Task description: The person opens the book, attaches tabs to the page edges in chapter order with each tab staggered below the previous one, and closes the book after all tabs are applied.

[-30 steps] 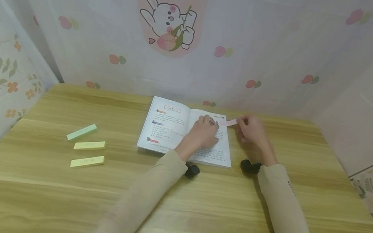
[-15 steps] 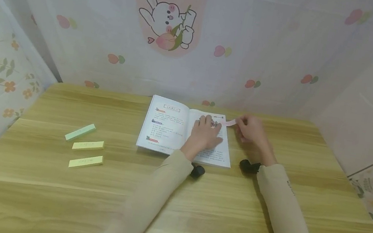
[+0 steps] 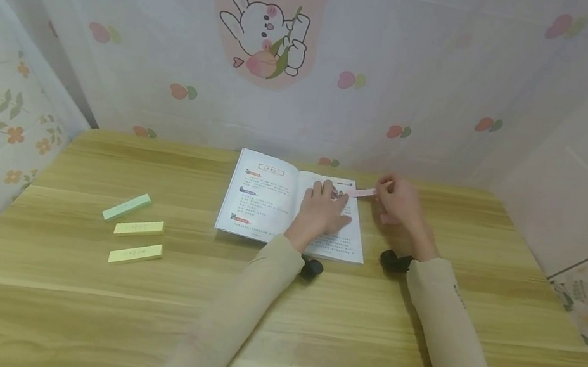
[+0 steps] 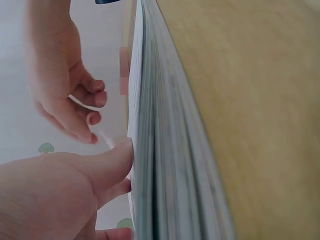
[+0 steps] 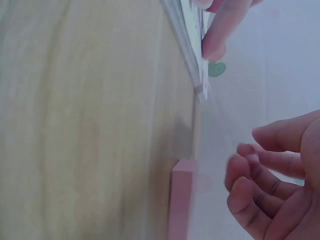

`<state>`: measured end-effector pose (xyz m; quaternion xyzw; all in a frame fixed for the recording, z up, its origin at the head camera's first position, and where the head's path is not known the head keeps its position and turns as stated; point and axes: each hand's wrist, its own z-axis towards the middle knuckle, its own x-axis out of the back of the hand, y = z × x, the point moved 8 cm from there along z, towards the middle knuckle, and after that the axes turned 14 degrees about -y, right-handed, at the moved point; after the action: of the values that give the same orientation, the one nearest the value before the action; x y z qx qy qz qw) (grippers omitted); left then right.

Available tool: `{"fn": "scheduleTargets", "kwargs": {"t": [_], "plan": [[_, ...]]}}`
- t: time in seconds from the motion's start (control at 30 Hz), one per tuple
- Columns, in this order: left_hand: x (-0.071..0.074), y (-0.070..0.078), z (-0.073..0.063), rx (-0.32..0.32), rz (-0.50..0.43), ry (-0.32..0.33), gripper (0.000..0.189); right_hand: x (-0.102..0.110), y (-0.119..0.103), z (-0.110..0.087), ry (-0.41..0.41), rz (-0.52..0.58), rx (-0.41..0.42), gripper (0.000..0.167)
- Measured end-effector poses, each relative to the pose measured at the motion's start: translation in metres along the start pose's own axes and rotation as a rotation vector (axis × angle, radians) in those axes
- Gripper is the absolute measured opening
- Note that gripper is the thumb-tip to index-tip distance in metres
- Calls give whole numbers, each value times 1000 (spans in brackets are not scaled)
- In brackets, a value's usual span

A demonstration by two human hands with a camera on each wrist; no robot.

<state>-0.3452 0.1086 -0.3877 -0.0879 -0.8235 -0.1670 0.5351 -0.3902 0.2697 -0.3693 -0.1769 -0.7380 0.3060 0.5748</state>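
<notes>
Pressing on the right page of an open book (image 3: 258, 203) with the left hand (image 3: 326, 211), fingers spread wide. Pinching the outer end of a pink strip (image 3: 364, 193) with the right hand (image 3: 403, 204) — holding it across the book's right edge, near the left fingertips. Hovering with the right hand beside a pink pad (image 5: 181, 205) on the desk (image 3: 339, 338). Showing a green pad (image 3: 126, 207) and two yellow pads (image 3: 139, 228) — near one another, well left of the book.
</notes>
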Motion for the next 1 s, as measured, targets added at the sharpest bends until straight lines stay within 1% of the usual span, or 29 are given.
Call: {"fn": "scheduleTargets", "kwargs": {"t": [0.1, 0.17, 0.3, 0.43, 0.53, 0.63, 0.8, 1.0], "plan": [[0, -1, -1, 5, -6, -4, 63, 0, -12, -1, 9, -122, 38, 39], [1, -2, -1, 6, -10, -4, 63, -3, -19, -1, -15, -192, 61, 41], [0, -2, 0, 1, -17, -1, 62, -17, -31, 0, -139, -286, 110, 42], [0, -2, 0, 0, -11, -2, 61, -31, -35, 0, -266, -326, 125, 41], [-1, -1, 0, -1, -5, -1, 61, -39, -32, 0, -339, -303, 89, 43], [-1, 0, -1, -3, -3, 1, 62, -43, -31, -2, -378, -317, 65, 45], [0, 0, -1, -6, 4, 3, 62, -46, -30, -4, -396, -374, 32, 50], [0, 0, -3, 3, 16, -4, 63, -48, -29, -3, -418, -383, -19, 57]]}}
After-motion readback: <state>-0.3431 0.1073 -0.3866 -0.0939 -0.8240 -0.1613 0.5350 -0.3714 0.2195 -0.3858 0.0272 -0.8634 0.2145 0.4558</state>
